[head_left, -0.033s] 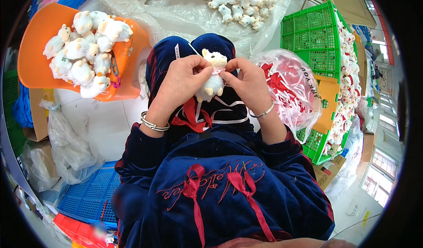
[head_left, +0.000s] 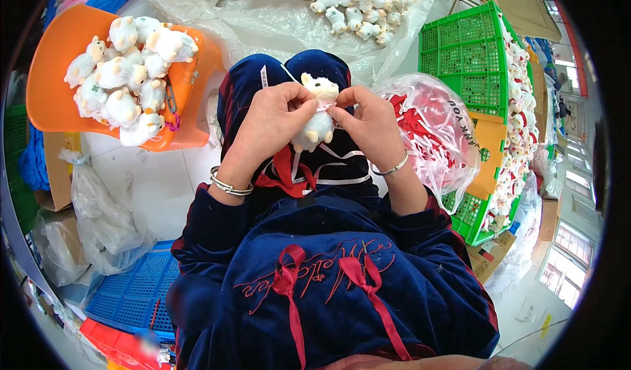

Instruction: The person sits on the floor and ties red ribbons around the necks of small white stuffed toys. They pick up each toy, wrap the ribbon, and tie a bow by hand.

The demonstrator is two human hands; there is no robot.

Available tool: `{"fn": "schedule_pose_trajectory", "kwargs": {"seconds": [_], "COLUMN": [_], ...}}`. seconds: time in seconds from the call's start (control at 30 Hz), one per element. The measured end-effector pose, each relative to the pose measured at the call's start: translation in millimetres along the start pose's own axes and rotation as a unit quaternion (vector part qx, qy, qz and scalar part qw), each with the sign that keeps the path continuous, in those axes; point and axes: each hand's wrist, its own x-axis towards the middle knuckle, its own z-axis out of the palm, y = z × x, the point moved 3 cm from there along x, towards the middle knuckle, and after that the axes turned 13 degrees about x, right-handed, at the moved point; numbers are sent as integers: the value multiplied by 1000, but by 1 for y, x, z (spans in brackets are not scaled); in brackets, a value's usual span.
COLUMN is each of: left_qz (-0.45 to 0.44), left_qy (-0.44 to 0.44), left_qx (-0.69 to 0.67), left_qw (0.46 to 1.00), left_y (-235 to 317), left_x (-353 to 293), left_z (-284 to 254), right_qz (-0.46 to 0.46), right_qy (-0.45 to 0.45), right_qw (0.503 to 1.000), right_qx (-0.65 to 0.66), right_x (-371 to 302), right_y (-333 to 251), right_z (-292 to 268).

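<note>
A small white plush animal (head_left: 317, 132) with pale yellow feet stands over my lap, its head pointing away from me. Around its neck runs a thin pale pink ribbon (head_left: 325, 106). On the left of the neck my left hand (head_left: 275, 121) is closed, thumb and forefinger pinching the ribbon. My right hand (head_left: 369, 121) pinches the ribbon from the other side. The exact ends between my fingertips are too small to make out. Below the toy, a red piece of cloth (head_left: 287, 171) and several white ribbons (head_left: 338, 167) lie across my dark blue trousers.
To the left, an orange plastic chair (head_left: 52, 74) bears a heap of plush animals (head_left: 121, 74). Beyond my knees, more toys lie on clear plastic sheeting (head_left: 263, 21). A clear bag of red cloth pieces (head_left: 427, 133) sits at right, beside a green crate (head_left: 457, 57). A blue crate (head_left: 128, 291) lies lower left.
</note>
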Motion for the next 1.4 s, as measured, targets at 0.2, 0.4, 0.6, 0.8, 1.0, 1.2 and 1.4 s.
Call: {"fn": "schedule_pose_trajectory", "kwargs": {"seconds": [0.2,0.4,0.6,0.8,1.0,1.2,1.4], "left_qz": [-2,12,18,10,1,-48,-38], "left_qy": [5,23,34,24,16,14,28], "left_qx": [5,4,1,-17,-120,-162,-141], "left_qw": [1000,1000,999,1000,993,985,989], "left_y": [0,-4,-8,-13,-26,-31,-28], "left_x": [-1,-4,-11,-20,-22,-17,-18], "left_z": [2,3,5,7,13,9,9], "right_qz": [115,91,90,100,162,155,144], "right_qy": [-18,-47,-70,-92,-94,-66,-89], "right_qw": [988,960,964,959,921,928,922], "right_qx": [98,260,242,248,343,332,348], "right_x": [0,-3,-2,-3,1,1,0], "right_y": [-2,12,24,31,43,27,29], "right_z": [5,16,15,13,13,19,15]}}
